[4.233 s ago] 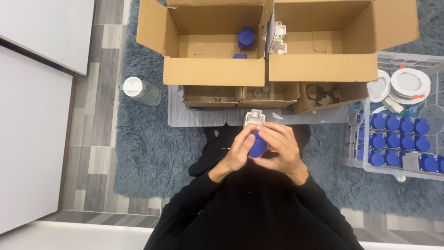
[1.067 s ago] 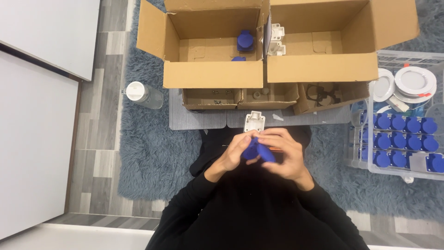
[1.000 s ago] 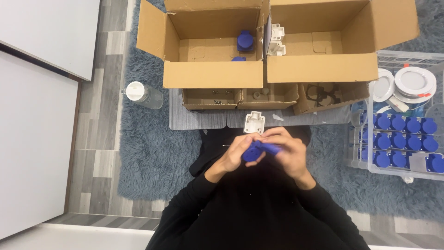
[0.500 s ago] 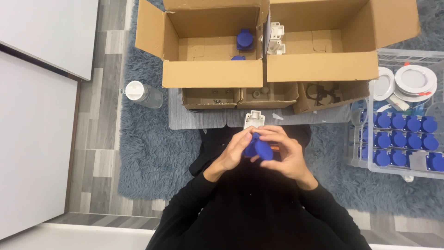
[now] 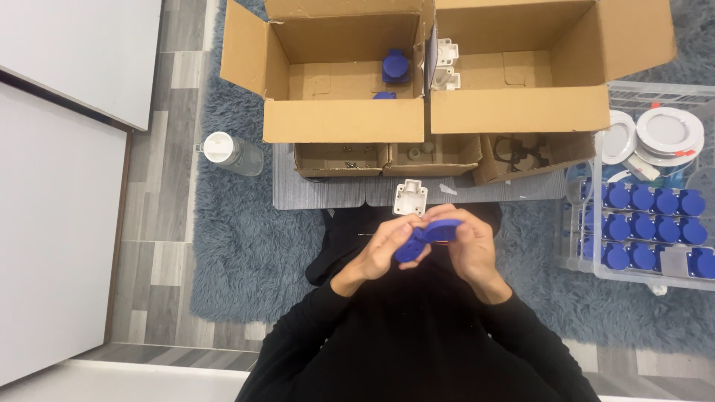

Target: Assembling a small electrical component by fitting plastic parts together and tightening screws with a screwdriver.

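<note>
**Blue Socket Part Held at Lap, Hinged Cover Raised**

Since the frame half a second before, both my hands had stayed at the same spot above my lap, and the blue part had turned so that its flap stood up and out toward the right.

Head view: my left hand [image 5: 381,249] was closed around the lower end of the blue socket part [image 5: 424,237], fingers curled under it. My right hand [image 5: 468,249] gripped the upper end, fingertips on the raised flap. The part sat between both hands, just below the white housing [image 5: 410,197], which lay apart from it on the grey mat [image 5: 320,197].

Beyond the mat stood the left cardboard box [image 5: 342,119], holding two blue pieces, and the right cardboard box [image 5: 521,108], with white pieces in its left corner. Three small open cartons sat beneath them. A clear bottle with a white cap [image 5: 231,152] lay on the shaggy blue rug [image 5: 238,260] to my left. To my right, a clear plastic bin [image 5: 648,249] held rows of blue parts and white round fittings.
</note>
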